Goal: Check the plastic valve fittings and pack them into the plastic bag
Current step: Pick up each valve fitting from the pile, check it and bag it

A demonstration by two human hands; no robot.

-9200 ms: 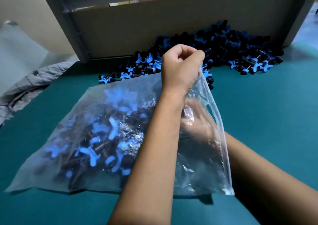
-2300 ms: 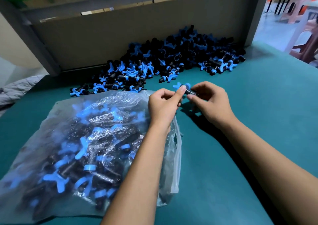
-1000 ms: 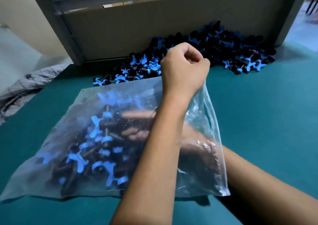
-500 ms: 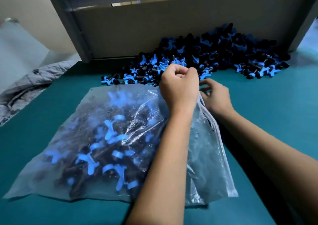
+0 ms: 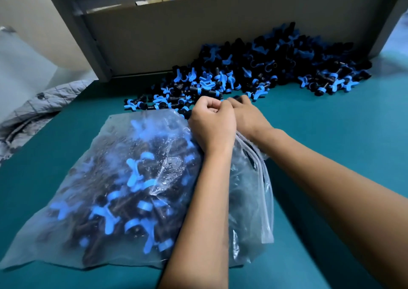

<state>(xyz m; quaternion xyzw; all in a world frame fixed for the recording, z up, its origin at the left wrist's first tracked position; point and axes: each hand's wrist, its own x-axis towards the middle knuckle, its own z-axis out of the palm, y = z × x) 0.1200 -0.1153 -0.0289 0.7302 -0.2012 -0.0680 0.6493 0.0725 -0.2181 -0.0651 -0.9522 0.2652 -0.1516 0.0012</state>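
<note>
At the bag's one-o'clock corner, the left hand (image 5: pixel 212 126) pinched the plastic bag (image 5: pixel 123 178) while the right hand (image 5: pixel 248 114), fingers hidden, reached the fitting pile (image 5: pixel 254 72) at twelve, seemingly picking one to check next.

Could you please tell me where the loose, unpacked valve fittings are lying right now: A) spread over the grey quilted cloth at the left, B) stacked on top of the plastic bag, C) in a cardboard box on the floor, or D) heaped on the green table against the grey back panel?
D: the loose fittings lie heaped on the green table against the grey back panel, beyond the plastic bag.
</note>
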